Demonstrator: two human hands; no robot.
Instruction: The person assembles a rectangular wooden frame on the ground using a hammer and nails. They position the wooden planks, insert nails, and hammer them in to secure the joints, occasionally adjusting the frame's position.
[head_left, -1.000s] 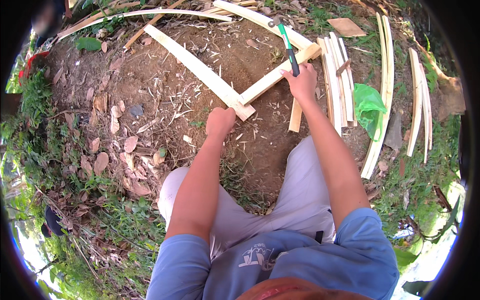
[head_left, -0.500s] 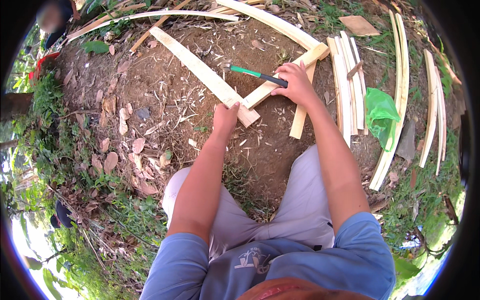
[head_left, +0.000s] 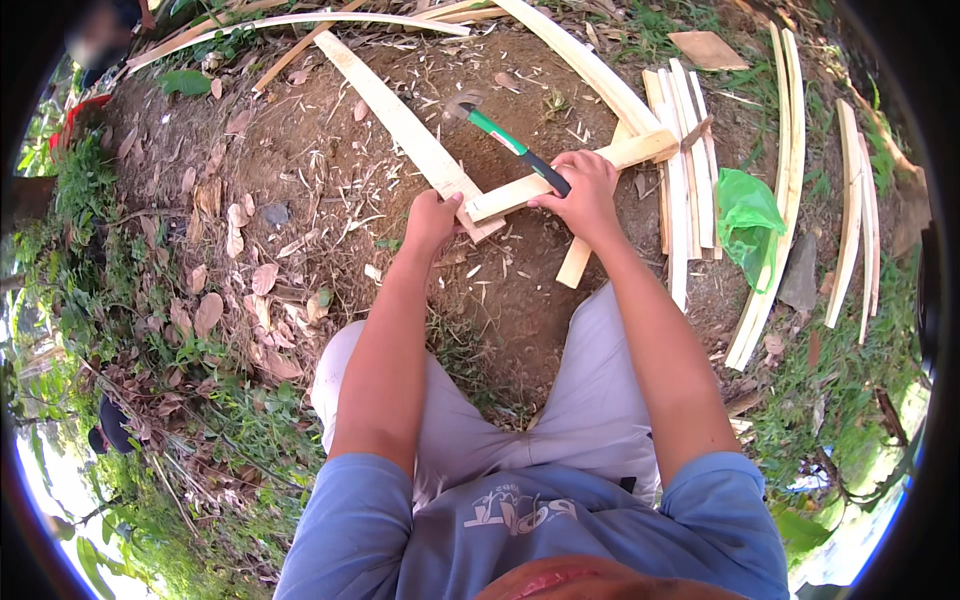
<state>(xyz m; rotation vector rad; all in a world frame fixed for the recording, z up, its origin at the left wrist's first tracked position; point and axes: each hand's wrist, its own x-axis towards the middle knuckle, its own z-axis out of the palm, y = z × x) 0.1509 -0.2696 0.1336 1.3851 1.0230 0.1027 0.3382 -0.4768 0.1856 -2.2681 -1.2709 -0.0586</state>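
Note:
A long pale wooden plank (head_left: 395,122) slants across the dirt from far left toward me. Its near end meets a shorter plank (head_left: 640,150), and the two form a corner. My left hand (head_left: 432,222) is closed around the long plank at this corner, thumb on top. In my right hand (head_left: 586,196) is a hammer (head_left: 497,133) with a green and black handle, its head pointing away to the left. That same hand also rests against the shorter plank, fingers over its far edge. Another slat (head_left: 575,263) passes beneath the shorter plank.
Several pale slats (head_left: 678,220) lie side by side to the right, near a green plastic bag (head_left: 748,215) and long curved strips (head_left: 790,150). A long board (head_left: 580,65) lies beyond. Dry leaves (head_left: 208,315) and plants cover the left. A person (head_left: 98,45) is at far left.
The shorter plank has turned at the corner, its right end coming nearer to me. My right hand has shifted along with it, and the hammer slants more steeply.

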